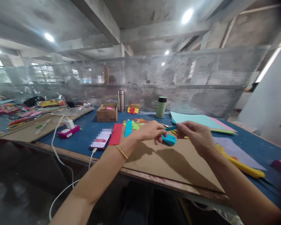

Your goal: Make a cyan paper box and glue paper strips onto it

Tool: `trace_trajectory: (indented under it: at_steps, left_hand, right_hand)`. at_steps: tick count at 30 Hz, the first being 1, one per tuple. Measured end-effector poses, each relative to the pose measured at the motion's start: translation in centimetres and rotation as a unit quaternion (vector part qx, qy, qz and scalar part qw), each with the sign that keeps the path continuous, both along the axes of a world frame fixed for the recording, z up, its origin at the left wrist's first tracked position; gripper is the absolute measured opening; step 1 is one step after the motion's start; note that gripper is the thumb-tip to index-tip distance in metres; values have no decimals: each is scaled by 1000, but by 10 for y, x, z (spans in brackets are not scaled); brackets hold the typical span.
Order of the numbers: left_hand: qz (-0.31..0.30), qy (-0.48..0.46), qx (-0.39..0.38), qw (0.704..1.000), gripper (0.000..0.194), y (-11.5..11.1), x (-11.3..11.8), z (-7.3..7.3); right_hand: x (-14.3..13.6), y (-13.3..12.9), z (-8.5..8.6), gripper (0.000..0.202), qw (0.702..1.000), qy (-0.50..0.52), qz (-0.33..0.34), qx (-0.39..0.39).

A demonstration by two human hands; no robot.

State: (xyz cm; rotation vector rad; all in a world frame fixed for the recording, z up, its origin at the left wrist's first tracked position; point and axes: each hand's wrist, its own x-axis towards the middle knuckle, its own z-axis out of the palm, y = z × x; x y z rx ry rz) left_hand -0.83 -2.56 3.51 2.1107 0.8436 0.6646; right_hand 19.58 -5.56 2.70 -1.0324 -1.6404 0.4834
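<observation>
A narrow blue paper strip [170, 128] stretches between my two hands above the cardboard sheet [175, 162]. My right hand [196, 134] pinches its right end between thumb and fingers. At the other end, the curled fingers of my left hand [153, 131] close on the strip. Just below sits a folded blue paper piece [170, 140]; I cannot tell whether my left fingers touch it. Yellow-handled scissors [186, 137] lie behind, partly covered by my right hand. Left of my left hand are a blue paper piece [128, 128], green paper cut-outs [136, 125] and a red paper rectangle [116, 134].
A yellow glue gun [248, 168] lies on purple paper at right. Coloured sheets [201, 121], a green tumbler [161, 107], a steel flask [121, 101] and a cardboard box [107, 113] stand behind. A phone [101, 139] with a white cable lies left, near the front edge.
</observation>
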Motion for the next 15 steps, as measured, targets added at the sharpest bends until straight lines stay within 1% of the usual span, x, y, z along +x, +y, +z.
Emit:
trace_trajectory:
  at_steps: [1, 2, 3, 5, 8, 10, 12, 15]
  left_hand:
    - [-6, -40, -51, 998, 23, 8, 2, 0]
    - [-9, -76, -83, 994, 21, 15, 4, 0]
    - [-13, -104, -102, 989, 21, 21, 6, -1]
    - [-27, -135, -138, 981, 23, 29, 11, -7]
    - [-22, -154, -183, 971, 24, 34, 14, -21]
    - [-15, -154, -196, 968, 23, 35, 14, -29]
    - [-23, -159, -198, 967, 21, 36, 11, -34]
    - [-42, -154, -204, 966, 20, 40, 5, -39]
  right_hand:
    - [-4, 8, 1, 47, 997, 64, 17, -28]
    - [-9, 16, 1, 51, 993, 106, 32, -51]
    - [-14, 24, 0, 54, 989, 124, 43, -69]
    - [-21, 38, -5, 58, 989, 114, 33, -83]
    - [-25, 53, -18, 61, 996, 57, -20, -64]
    - [-24, 57, -25, 62, 997, 29, -39, -53]
    - [-20, 58, -29, 60, 997, 35, -41, -54]
    - [-13, 59, -29, 54, 993, 91, -47, -58]
